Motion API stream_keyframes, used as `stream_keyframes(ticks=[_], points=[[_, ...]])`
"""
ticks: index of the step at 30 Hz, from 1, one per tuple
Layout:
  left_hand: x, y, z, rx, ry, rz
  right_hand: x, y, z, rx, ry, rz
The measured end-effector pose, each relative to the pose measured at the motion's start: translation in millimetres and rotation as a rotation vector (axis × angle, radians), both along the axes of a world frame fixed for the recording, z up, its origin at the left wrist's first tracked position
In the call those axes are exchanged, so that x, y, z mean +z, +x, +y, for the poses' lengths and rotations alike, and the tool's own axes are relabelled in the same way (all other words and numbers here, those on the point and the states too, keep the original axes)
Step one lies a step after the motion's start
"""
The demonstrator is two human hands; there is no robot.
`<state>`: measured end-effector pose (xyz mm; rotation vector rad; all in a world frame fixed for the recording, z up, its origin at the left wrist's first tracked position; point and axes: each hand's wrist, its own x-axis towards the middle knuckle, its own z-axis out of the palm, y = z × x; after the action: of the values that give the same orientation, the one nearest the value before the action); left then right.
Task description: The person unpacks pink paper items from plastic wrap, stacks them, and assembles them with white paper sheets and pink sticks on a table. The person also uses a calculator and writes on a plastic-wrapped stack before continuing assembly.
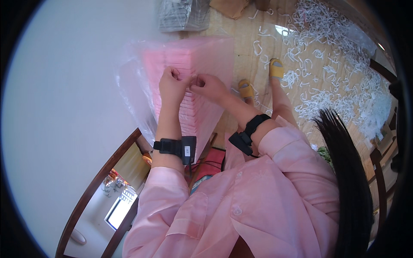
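Observation:
A tall stack of pink, flat-layered pieces (167, 58) stands in a clear plastic bag (129, 81) against the white wall. My left hand (173, 88) is held over the stack, its fingers curled and closed. From the right, my right hand (211, 89) meets it, thumb and fingers pinched together. Both sets of fingertips come together near the stack's front corner. Whatever they pinch is too small or hidden to make out. The bag's loose film spreads out to the left of my left hand.
Behind the stack is a grey bundle in clear plastic (183, 15). White curled strips (335, 56) litter the wooden floor at the right, near my feet in yellow slippers (276, 69). A dark-framed mirror (94, 198) leans at the lower left. Black bands circle both forearms.

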<state>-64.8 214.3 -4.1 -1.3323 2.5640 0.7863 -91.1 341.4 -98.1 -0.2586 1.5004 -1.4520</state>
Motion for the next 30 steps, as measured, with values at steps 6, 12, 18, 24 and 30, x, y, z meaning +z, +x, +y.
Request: stream_keyframes(ticks=[6,12,18,24,30], points=[[-2.9,2.3,-27.9,-0.050,0.145,-0.010,-0.4,-1.7,-0.7,0.031,0.012,0.022],[-3.9,3.3,-32.2,-0.020,0.211,-0.011,3.7,-3.6,2.1,0.031,0.006,0.060],[-3.2,2.6,-30.6,0.019,0.205,-0.003,-6.1,-35.0,9.7,0.020,0.006,0.172],[1.7,1.3,-27.4,-0.022,0.185,0.007,-2.2,-58.1,-6.2,0.070,0.071,0.175],[-2.5,3.0,-29.2,-0.018,0.177,0.023,8.0,-60.8,-15.6,0.083,0.131,0.209]])
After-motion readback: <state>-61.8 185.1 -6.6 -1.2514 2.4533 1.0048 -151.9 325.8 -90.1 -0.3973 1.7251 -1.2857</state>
